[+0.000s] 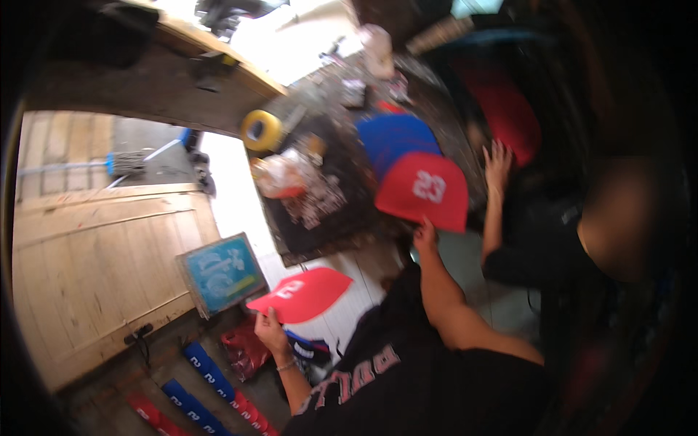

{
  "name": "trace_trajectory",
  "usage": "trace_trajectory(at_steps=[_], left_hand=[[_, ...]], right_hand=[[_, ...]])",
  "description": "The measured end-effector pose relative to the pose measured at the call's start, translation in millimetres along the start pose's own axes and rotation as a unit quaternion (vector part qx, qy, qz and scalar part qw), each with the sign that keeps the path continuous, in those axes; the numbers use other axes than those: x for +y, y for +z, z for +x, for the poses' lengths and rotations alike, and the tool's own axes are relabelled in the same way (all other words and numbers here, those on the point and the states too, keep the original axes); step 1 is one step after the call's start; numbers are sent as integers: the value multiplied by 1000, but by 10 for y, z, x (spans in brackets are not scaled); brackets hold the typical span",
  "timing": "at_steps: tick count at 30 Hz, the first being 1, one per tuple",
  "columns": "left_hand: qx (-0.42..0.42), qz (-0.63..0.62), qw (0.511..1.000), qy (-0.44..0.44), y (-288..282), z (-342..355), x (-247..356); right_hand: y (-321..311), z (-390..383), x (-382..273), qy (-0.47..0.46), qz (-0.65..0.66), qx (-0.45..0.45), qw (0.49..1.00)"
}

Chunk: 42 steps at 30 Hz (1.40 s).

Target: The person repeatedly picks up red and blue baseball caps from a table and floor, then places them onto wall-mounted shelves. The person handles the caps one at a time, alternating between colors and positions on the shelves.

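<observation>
My left hand (271,332) pinches the lower left edge of a red fabric panel (320,292) with a curved outline and a white print. It holds the panel up over the floor, off the table's near corner. On the right, my right hand (426,237) grips the bottom edge of another red fabric panel with a white print (447,190). That panel overlaps a blue fabric panel (396,138) on the dark table (313,245). To the right of it, a co-worker's hand (498,166) rests on a further red panel (512,120), blurred and in shadow.
A yellow tape roll (262,131), a plastic bag (283,173) and a whitish bottle (376,52) stand on the table. At left, a teal framed screen (222,274) leans by a wooden door (109,269). Rows of blue panels (193,408) and red panels (154,416) lie on the floor.
</observation>
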<state>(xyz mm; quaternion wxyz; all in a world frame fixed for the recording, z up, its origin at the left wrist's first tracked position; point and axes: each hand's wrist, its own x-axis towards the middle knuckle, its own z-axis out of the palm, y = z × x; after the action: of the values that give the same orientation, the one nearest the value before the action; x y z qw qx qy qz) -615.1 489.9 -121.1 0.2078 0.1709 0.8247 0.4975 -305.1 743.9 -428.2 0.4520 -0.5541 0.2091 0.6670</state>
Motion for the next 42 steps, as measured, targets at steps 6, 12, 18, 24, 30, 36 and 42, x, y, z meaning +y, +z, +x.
trace_trajectory(at_steps=[6, 12, 18, 24, 30, 36, 42], left_hand=[[54, -28, 997, -36, -386, -257, 20], [189, -193, 961, -52, -860, -794, -730], [313, -84, 945, -32, -1623, -1463, -1547], [419, -90, 900, -75, -2629, -2477, -2064], [526, -52, 840, -123, -3307, -3625, -2796], [636, 35, 748, -186, -3697, -4654, -3508], [659, 108, 683, -295, -4060, -5352, -3344]], right_hand=[[388, -8, -17, -62, -25, -16, 998], [1489, -1557, -106, -304, -188, -247, 901], [1640, -3026, 610, -232, -372, -491, 753], [1282, -4336, 2225, -346, -585, -584, 444], [290, -5237, 3771, -364, -690, -607, 153], [-234, -5286, 5025, -331, -493, -794, -128], [-946, -5431, 5945, -130, -692, -702, -110]])
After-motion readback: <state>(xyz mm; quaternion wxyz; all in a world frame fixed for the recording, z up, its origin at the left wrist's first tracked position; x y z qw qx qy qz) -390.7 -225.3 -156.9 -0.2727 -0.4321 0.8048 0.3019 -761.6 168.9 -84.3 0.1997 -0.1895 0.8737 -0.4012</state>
